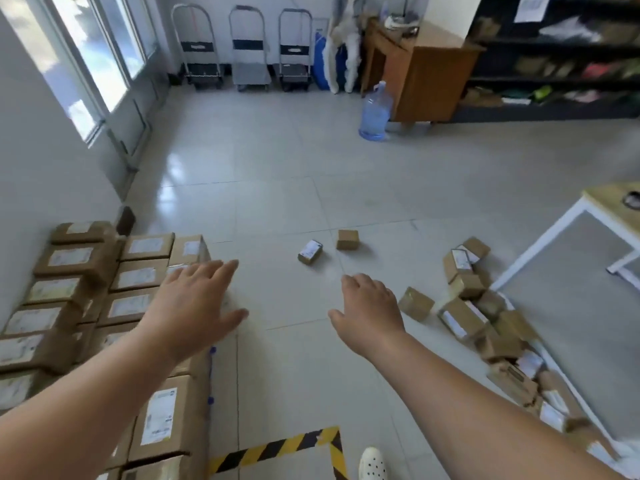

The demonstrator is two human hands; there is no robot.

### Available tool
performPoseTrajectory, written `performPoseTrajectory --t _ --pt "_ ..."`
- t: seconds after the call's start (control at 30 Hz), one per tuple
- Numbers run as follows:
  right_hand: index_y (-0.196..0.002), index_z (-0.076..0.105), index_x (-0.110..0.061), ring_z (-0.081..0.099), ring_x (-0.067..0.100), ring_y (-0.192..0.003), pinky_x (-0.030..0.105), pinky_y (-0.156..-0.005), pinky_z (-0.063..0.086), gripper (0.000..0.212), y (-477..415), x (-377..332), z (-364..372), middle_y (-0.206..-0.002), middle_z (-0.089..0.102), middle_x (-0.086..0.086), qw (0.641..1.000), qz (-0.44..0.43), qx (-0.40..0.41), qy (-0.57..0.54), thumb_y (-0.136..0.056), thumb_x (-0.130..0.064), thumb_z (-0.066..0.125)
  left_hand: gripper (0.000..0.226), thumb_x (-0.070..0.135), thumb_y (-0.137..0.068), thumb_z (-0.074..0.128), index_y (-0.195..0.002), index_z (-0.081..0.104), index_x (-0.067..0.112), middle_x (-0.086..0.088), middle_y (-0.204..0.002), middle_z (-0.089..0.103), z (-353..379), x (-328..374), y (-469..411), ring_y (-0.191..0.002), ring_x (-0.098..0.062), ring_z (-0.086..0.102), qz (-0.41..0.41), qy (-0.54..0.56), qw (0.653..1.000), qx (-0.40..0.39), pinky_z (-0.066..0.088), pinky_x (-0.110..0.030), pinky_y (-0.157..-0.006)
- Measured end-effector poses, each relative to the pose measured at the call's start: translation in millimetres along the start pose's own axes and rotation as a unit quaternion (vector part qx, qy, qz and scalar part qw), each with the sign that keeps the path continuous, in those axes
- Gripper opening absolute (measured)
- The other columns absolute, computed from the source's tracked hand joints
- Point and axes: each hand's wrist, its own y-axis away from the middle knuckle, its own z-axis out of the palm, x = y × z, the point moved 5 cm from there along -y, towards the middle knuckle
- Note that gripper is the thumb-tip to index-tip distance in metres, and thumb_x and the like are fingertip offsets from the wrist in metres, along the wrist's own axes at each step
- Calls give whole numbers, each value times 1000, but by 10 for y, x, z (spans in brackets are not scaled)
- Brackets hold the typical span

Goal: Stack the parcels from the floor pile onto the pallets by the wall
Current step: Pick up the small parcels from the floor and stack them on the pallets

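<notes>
Holding nothing, grips slack, left hand [194, 306] and right hand [369, 310] face two stray parcels [310, 251] [347, 239].

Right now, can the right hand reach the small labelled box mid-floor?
Likely not without stepping closer: the right hand is open, and the labelled box lies further ahead. Nothing blocks the way.

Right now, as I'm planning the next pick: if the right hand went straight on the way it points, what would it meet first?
Probably the small labelled parcel on the floor, up and left of the right hand; nothing shows between them, though depth is unclear.
</notes>
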Motion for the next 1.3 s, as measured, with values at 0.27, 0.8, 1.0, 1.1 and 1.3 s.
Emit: performPoseTrajectory --t 0.27,0.8,1.0,1.1,1.3 --pt "-140 39 -14 39 28 -131 38 -108 32 49 -287 1605 -105 -143 41 7 996 90 -6 -25 -98 -39 48 83 62 -90 50 -157 15 25 3 -159 28 269 1414 -1133 -145 -21 27 72 1 997 -32 20 -36 -117" --pt "-142 36 -13 39 29 -134 38 -106 35 57 -1057 4328 49 -147 39 7 957 276 -55 -65 -95 -41 54 85 63 -90 50 -156 14 24 2 -157 30 942 3818 -3116 -145 -22 26 237 -35 966 -96 18 -35 -117" --pt "-143 35 -11 41 29 -132 37 -105 36 67 -1579 5164 247 -145 41 8 929 357 -57 -79 -92 -45 60 89 65 -90 49 -156 7 22 -2 -160 23 1422 4577 -4172 -147 -24 20 316 -79 938 -121 16 -38 -118" --pt "-144 33 -10 40 28 -131 36 -105 36 71 -1938 5572 480 -146 39 7 917 385 -56 -87 -90 -47 62 93 66 -89 50 -156 3 22 -4 -162 16 1790 4933 -4730 -149 -24 15 347 -106 922 -135 14 -39 -119" --pt "-150 24 -10 28 28 -141 37 -114 28 84 -2770 6436 1338 -152 30 7 908 405 -41 -103 -87 -46 66 99 67 -87 52 -156 -3 22 -4 -164 8 2971 5624 -5659 -150 -24 8 382 -137 900 -161 10 -41 -122"
